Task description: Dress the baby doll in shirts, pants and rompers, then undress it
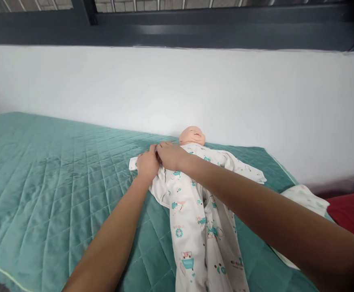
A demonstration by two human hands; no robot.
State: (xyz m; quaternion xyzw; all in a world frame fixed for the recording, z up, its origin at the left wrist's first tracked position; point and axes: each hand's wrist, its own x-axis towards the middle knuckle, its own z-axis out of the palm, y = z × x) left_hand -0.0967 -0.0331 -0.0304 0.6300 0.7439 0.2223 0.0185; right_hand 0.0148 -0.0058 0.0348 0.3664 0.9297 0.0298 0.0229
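A baby doll lies on its back on a green quilted cover, its head near the white wall. White printed baby clothing with teal and pink pictures covers its body, and the legs of the garment stretch toward me. My left hand is closed on the sleeve at the left of the picture, whose cuff pokes out beyond my fingers. Right beside it, touching, my right hand is also closed on this sleeve near the shoulder. The fingertips of both hands are partly hidden. The other sleeve lies spread to the right.
The green quilted cover spreads over the bed, with a pale edge at the lower left. A white wall rises behind it below a dark window frame. White printed cloth and red fabric lie at the right.
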